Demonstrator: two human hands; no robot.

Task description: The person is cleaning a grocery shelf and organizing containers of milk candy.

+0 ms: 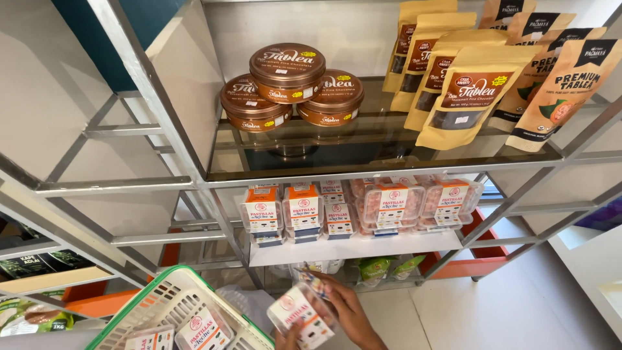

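Right hand (353, 311) clasped around clear plastic candy box (301, 315), held just right of green-rimmed white basket (170, 304); left hand (288, 337) barely visible beneath box, grip indeterminate; more boxes on white shelf (353, 248).

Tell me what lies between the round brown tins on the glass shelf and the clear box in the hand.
In the head view, the white shelf with labelled clear boxes lies between the tins and the held clear box.

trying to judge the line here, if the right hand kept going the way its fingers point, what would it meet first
Probably the shopping basket: the right hand, holding a clear candy pack, points left and slightly up toward its green rim. Depth is unclear.
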